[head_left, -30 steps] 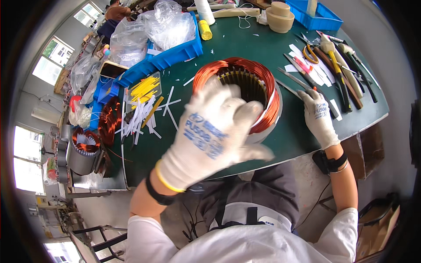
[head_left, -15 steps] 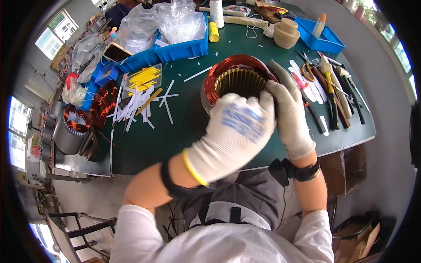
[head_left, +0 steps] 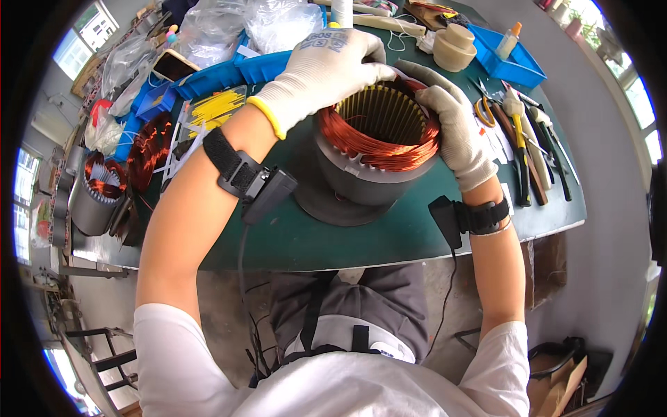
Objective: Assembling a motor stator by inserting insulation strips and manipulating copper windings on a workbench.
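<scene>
A motor stator (head_left: 361, 179) with a grey cylindrical shell stands on a dark round base (head_left: 309, 187) on the green table. A thick ring of red-brown copper windings (head_left: 379, 147) tops it, and yellow slot liners (head_left: 379, 115) line its bore. My left hand (head_left: 330, 66), in a white knit glove, reaches over its far left side, fingers curled at the far rim; some fingertips are hidden. Across the right rim my gloved right hand (head_left: 451, 125) closes on the windings, thumb towards the bore.
Blue bins (head_left: 267, 67) with plastic bags stand at the back left, near yellow strips (head_left: 215, 108) and a phone (head_left: 174, 66). Another wound stator (head_left: 97, 201) sits far left. Hammers (head_left: 517, 132), scissors (head_left: 484, 111) and other tools lie right. A blue tray (head_left: 504, 62) holds a bottle.
My left hand has moved from the stator's near side to its far left rim, uncovering the near windings and shell. My right hand stays at the right rim.
</scene>
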{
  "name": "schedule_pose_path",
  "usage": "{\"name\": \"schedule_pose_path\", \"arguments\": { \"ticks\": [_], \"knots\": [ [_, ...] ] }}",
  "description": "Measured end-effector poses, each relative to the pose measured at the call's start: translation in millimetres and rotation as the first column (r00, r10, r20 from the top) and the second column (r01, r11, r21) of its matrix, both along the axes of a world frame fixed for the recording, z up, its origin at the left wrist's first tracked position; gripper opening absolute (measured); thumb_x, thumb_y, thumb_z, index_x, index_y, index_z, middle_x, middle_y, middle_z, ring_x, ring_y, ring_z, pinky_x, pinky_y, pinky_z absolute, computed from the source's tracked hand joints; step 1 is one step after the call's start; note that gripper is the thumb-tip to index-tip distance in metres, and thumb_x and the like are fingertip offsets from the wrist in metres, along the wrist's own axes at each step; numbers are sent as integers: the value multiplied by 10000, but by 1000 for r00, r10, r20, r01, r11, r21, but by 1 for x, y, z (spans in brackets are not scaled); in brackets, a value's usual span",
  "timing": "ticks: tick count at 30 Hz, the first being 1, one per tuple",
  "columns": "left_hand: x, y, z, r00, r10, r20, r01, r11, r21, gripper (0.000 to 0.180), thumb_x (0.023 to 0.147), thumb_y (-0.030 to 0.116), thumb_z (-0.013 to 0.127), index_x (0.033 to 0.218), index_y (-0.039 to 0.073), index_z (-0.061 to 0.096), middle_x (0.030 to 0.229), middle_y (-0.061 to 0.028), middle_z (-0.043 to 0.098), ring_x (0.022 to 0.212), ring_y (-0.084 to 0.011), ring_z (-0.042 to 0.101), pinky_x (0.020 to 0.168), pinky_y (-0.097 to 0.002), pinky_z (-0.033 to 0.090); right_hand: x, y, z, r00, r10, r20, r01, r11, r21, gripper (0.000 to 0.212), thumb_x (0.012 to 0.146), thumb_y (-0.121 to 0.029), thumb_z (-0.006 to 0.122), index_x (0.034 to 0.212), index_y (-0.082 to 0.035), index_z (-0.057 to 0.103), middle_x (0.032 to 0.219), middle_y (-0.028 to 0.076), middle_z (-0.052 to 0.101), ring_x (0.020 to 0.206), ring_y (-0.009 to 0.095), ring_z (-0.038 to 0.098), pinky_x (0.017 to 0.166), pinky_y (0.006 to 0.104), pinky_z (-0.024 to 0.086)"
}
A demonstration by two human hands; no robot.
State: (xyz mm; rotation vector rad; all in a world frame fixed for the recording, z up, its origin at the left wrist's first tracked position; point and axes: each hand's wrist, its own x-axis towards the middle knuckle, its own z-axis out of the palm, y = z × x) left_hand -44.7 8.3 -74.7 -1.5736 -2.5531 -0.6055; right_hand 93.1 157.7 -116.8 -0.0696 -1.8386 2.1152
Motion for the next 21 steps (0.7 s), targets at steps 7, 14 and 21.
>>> {"name": "schedule_pose_path", "arguments": {
  "ticks": [7, 14, 21],
  "knots": [
    [-17, 6, -12, 992, -117, 38, 108, 975, 192, 302, 936, 325, 681, 954, 24, 664, 774, -65, 621, 723, -157, 579, 691, -309, 479, 3, -7, 1, 997, -65, -30, 66, 996, 55, 485, 854, -97, 459, 1294, 68, 580, 1136, 103, 670, 900, 99, 613, 814, 215, 496],
    [-33, -5, -10, 989, -98, -113, 132, 928, 348, 306, 937, 362, 627, 952, 64, 694, 798, -173, 657, 755, -316, 658, 711, -409, 506, -1, 8, -12, 998, -33, -49, 35, 999, 37, 476, 861, -107, 477, 1293, 64, 584, 1093, 93, 665, 886, 103, 605, 815, 226, 493],
    [-57, -45, 10, 924, -88, 372, 5, 976, 219, 332, 944, 306, 676, 1104, 15, 695, 829, 20, 657, 676, -26, 553, 573, -196, 445, -6, 7, -18, 993, -41, -109, 44, 999, 21, 451, 877, -123, 476, 1266, 66, 604, 1111, 136, 674, 976, 136, 619, 898, 262, 491]
  ]
}}
